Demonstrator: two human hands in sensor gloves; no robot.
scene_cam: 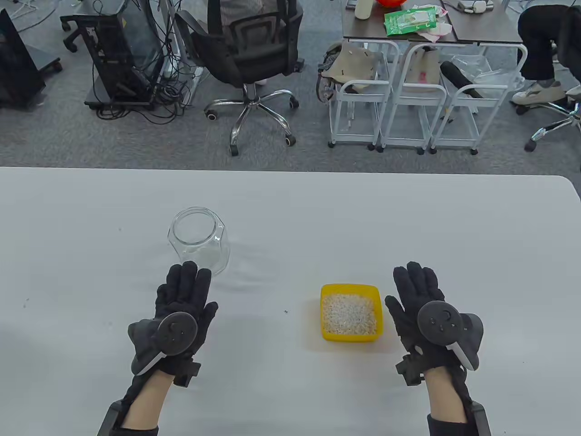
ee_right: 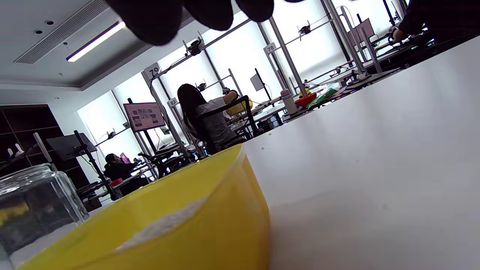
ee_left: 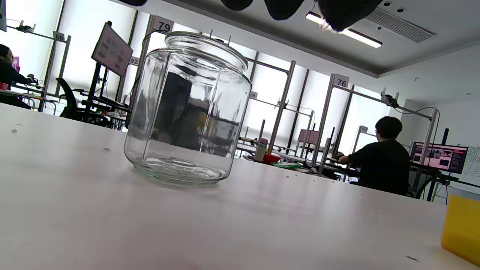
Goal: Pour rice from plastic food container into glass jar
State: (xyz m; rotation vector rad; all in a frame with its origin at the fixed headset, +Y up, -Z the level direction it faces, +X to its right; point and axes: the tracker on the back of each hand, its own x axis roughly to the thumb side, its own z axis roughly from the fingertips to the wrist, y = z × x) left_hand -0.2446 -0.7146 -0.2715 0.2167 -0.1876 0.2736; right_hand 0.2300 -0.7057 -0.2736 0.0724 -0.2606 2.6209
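Progress: pouring not begun.
Glass jar (scene_cam: pixel 199 240): upright, empty, left of the table's middle.
Plastic food container (scene_cam: pixel 350 313): full of rice (scene_cam: pixel 348 314), nearer the front edge.
Left hand (scene_cam: pixel 179 313): flat, holding nothing, just before the jar.
Right hand (scene_cam: pixel 424 313): flat, holding nothing, beside the container.
Left to do: lift, tip, pour.

tag 79 (ee_left: pixel 163 25): on post just behind glass jar (ee_left: pixel 187 108) | tag 86 (ee_left: pixel 58 36): rack far left of jar | tag 82 (ee_left: pixel 135 60): left of jar | tag 76 (ee_left: pixel 341 81): post right of jar | right wrist view: 79 (ee_right: pixel 153 70), 82 (ee_right: pixel 173 102), 78 (ee_right: pixel 270 48) on posts
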